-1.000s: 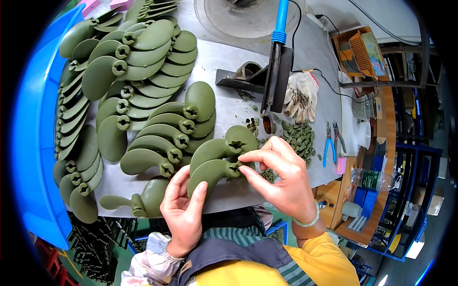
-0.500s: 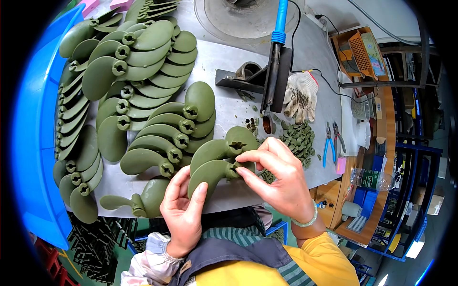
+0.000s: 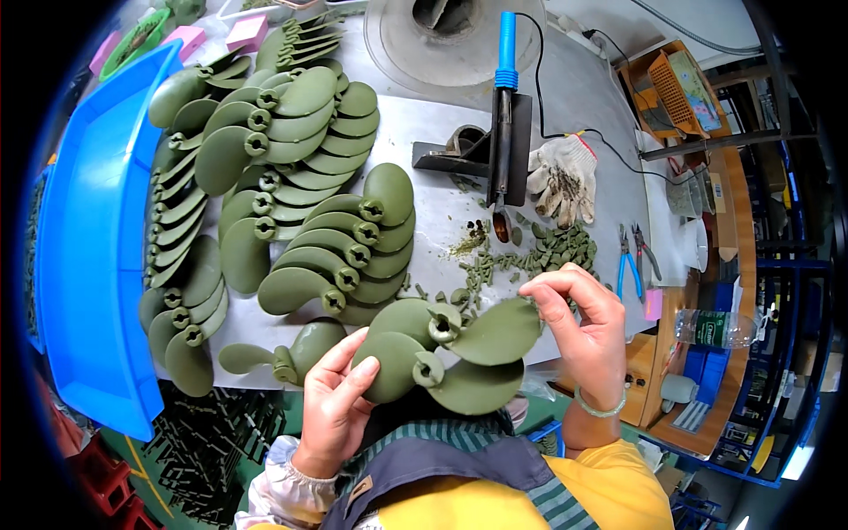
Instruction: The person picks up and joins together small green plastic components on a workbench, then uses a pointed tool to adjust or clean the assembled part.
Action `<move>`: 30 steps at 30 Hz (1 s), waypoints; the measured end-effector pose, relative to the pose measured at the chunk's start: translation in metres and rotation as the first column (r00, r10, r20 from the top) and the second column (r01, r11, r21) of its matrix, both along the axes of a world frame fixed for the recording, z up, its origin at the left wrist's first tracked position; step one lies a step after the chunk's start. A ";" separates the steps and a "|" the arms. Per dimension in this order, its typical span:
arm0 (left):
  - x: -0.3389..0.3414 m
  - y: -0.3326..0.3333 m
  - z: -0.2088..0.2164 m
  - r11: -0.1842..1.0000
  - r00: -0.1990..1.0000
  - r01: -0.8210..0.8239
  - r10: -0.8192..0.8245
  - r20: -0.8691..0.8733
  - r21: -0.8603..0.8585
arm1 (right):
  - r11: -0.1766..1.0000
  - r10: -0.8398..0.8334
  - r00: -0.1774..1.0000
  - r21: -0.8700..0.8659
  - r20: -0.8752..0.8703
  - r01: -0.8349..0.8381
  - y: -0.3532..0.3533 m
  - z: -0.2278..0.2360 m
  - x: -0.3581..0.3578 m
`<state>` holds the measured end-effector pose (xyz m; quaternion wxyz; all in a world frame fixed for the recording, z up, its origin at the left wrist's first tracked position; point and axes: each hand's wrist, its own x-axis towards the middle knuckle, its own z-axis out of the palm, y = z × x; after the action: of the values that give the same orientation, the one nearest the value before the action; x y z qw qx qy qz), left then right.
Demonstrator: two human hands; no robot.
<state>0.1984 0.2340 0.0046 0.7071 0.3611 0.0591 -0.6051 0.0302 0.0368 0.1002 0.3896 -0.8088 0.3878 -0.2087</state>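
Note:
Two olive-green two-bladed propellers point(image 3: 477, 386) overlap above the table's near edge, their notched hubs side by side. My left hand point(image 3: 340, 397) grips their left blades between thumb and fingers. At the tip of the upper right blade, my right hand point(image 3: 583, 322) has thumb and forefinger brought together in a pinch on the blade's edge. Another propeller point(image 3: 284, 362) lies just left of my left hand. Beyond it, stacked propellers point(image 3: 309, 256) fan out in overlapping rows.
A blue-handled soldering iron point(image 3: 505, 106) rests in a metal stand beside a stained glove point(image 3: 565, 177). Small green offcuts point(image 3: 561, 247) form a pile near my right hand. Pliers point(image 3: 630, 274) lie to the right; a blue bin point(image 3: 97, 238) stands left.
My right hand has moved from the hubs rightward to a blade tip. The held propellers are turned, showing both blades. The whole view has shifted slightly.

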 end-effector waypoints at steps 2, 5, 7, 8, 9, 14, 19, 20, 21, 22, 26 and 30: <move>0.004 0.005 -0.002 1.000 1.000 0.029 -0.029 -0.004 -0.008 | 1.000 0.005 1.000 0.022 0.010 -0.005 0.003 0.002 -0.003; 0.007 0.014 -0.002 0.998 0.995 0.055 -0.057 -0.086 -0.029 | 0.995 0.013 0.997 0.101 0.077 -0.021 0.005 0.001 -0.008; 0.007 0.024 -0.002 0.999 0.996 0.042 -0.043 -0.082 -0.020 | 0.992 0.084 0.993 0.087 0.081 -0.091 0.006 0.004 -0.008; 0.007 0.030 -0.001 0.999 0.997 0.032 -0.033 -0.076 -0.021 | 0.987 0.146 0.987 0.059 0.064 -0.150 0.006 0.005 -0.008; 0.008 0.034 -0.001 1.000 0.998 0.026 -0.025 -0.064 0.011 | 0.958 0.276 0.959 0.058 0.068 -0.280 0.005 0.005 -0.010; 0.031 0.083 0.017 0.968 0.946 0.084 -0.152 0.288 0.235 | 0.648 0.746 0.665 0.245 -0.013 -0.722 0.016 -0.021 -0.012; 0.062 0.140 0.025 0.945 0.888 -0.045 -0.111 0.447 0.324 | 0.555 0.810 0.585 0.274 0.038 -0.785 0.046 -0.046 0.017; 0.067 0.146 0.023 0.938 0.877 -0.056 -0.118 0.465 0.342 | 0.552 0.814 0.578 0.235 0.053 -0.800 0.051 -0.053 0.021; 0.071 0.149 0.018 0.935 0.869 -0.081 -0.103 0.484 0.344 | 0.552 0.817 0.573 0.193 0.068 -0.811 0.055 -0.059 0.027; 0.074 0.150 0.012 0.932 0.859 -0.105 -0.090 0.503 0.346 | 0.549 0.820 0.569 0.192 0.070 -0.814 0.058 -0.062 0.031; 0.074 0.144 -0.006 0.944 0.872 -0.166 0.005 0.489 0.285 | 0.595 0.795 0.606 0.147 0.041 -0.790 0.070 -0.070 0.044; 0.067 0.134 -0.018 0.951 0.837 -0.202 0.044 0.546 0.233 | 0.680 0.731 0.681 0.033 0.037 -0.732 0.085 -0.079 0.051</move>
<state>0.2650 0.3680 -0.0138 0.6745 0.6073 -0.0314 -0.4186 0.0809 0.1222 0.0212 0.4627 -0.8852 0.0330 -0.0355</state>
